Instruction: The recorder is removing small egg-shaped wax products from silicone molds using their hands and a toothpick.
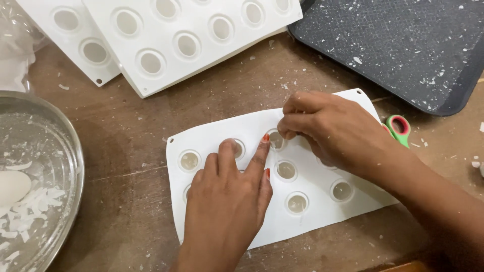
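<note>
A white silicone mould (307, 224) with round cavities lies flat on the brown table. My left hand (227, 201) presses down on it, fingers spread, one fingertip on a cavity near the top row. My right hand (333, 132) reaches in from the right, its fingertips pinched at a cavity (276, 140) in the top row. Whether something is held between those fingers is hidden. Other cavities (286, 170) hold a pale, translucent filling.
Two more white moulds (166, 65) lie overlapped at the top. A steel bowl (75, 166) with white flakes and a pale oval piece sits at left. A dark speckled tray (403, 50) is top right. Green and pink scissor handles (399, 127) peek out behind my right hand.
</note>
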